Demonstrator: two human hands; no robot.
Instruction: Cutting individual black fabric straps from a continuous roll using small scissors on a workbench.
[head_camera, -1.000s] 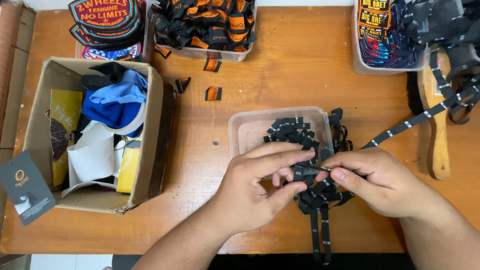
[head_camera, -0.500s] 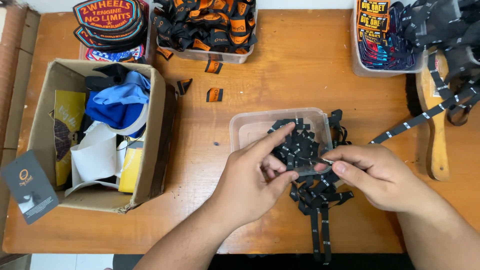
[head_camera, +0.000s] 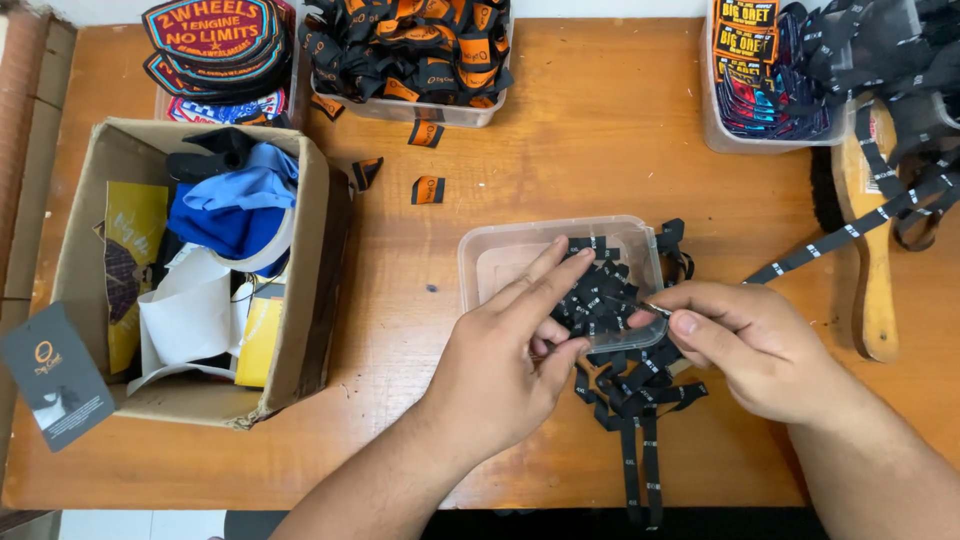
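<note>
We see our left hand (head_camera: 500, 370), fingers spread, touching the labels (head_camera: 598, 300) in the tub (head_camera: 480, 262), while our right hand (head_camera: 755, 350) pinches a small tool (head_camera: 655, 309) just right of them.

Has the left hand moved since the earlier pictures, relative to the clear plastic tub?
Yes. The left hand has opened and its fingers now stretch up over the clear plastic tub, reaching into the black labels; earlier they were curled together near its front edge.

Left hand (head_camera: 500, 365) palm down, fingers extended forward; right hand (head_camera: 755, 345) curled, thumb and forefinger pinched together
</note>
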